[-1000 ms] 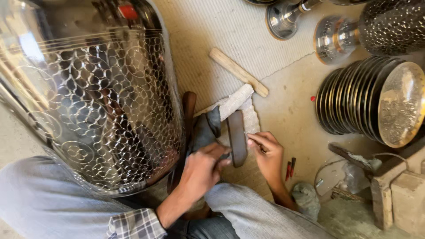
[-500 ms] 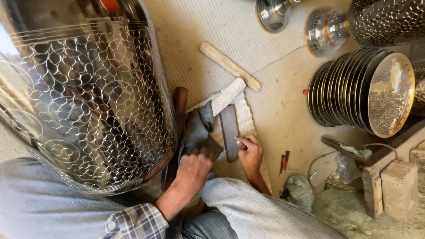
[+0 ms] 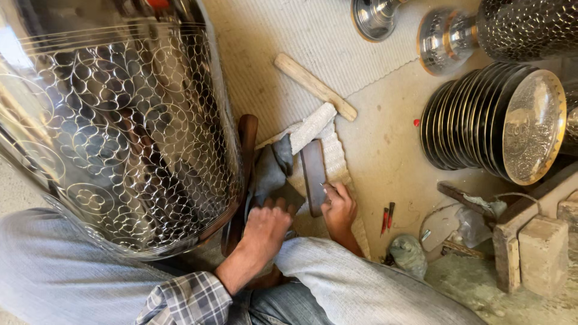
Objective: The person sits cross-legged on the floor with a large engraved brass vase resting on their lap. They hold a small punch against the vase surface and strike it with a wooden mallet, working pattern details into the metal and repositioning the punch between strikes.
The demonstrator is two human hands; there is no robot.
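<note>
Below, both hands (image 3: 301,216) on a dark block (image 3: 313,174), perhaps a sharpening stone.

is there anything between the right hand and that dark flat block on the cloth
Nothing visible. The right hand already touches the dark flat block at its lower right edge. The left hand rests beside it on a grey cloth.

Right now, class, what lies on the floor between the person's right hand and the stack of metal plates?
In the head view, between the right hand and the stack of metal plates lies mostly bare floor, with two small red-tipped tools.
</note>
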